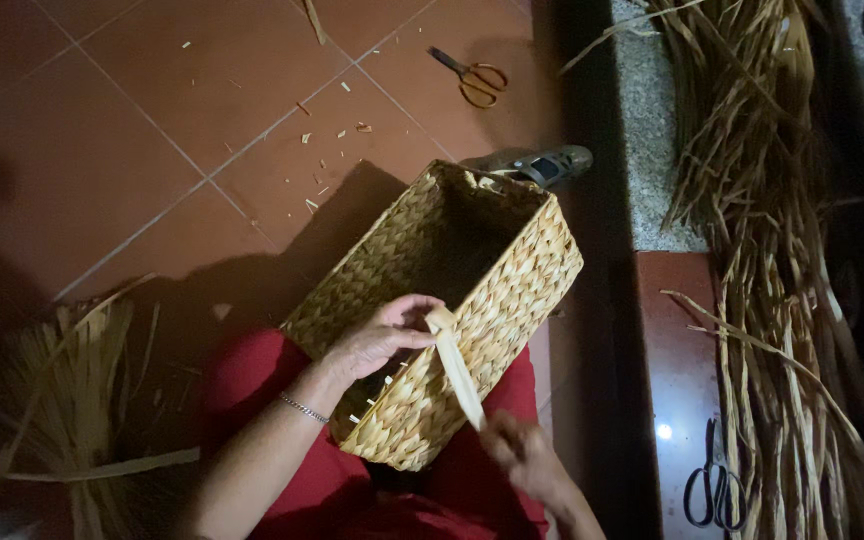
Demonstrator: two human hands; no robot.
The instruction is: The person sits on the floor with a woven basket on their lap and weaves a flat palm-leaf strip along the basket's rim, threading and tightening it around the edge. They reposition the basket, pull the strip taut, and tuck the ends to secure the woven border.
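Your forearms are bare, with no sleeves reaching down to either wrist. A thin silver chain bracelet circles your left wrist, just behind the fingers. Red clothing covers your lap, below both hands.

The widest open room is the red tiled floor across the upper left of the frame, broken only by small straw scraps near the upper centre and orange-handled scissors at the top centre. The woven basket fills the middle, with a sandal touching its far corner. A taut straw strip spans between the left hand on the basket rim and the right hand just below, blocking passage there. Loose straw crowds the lower left; a long straw bundle and black scissors take up the right side.
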